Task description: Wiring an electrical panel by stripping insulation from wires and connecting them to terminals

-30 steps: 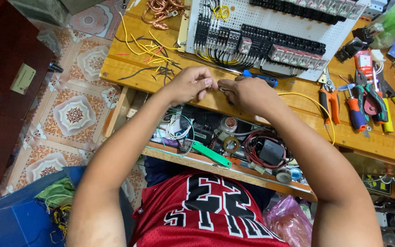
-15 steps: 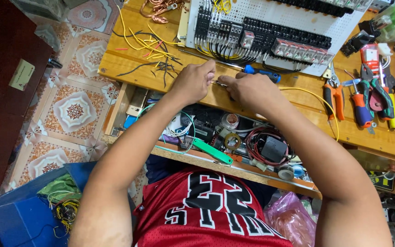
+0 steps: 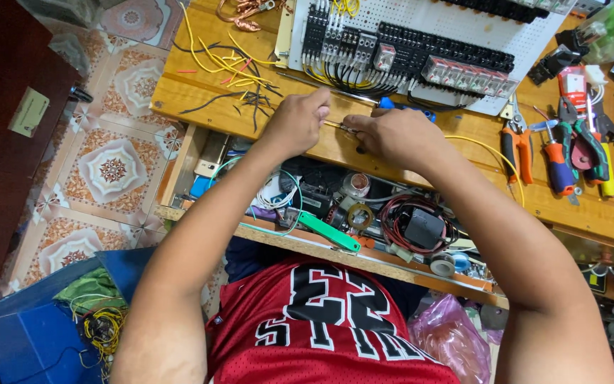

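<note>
two hands meet mid-frame on the worktop [image 3: 200, 92]: left hand [image 3: 298, 122] and right hand [image 3: 385, 135] pinching a thin yellow wire [image 3: 488, 151], seemingly light, bendy, best held near its end.

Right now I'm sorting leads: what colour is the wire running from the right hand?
Yellow: the wire arcs away from the right hand, seen in the head view.

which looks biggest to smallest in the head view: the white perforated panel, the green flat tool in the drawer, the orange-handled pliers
1. white perforated panel, clearly largest.
2 and 3. orange-handled pliers and green flat tool look about alike; the tool lies nearer the camera, so I won't rank them.
</note>
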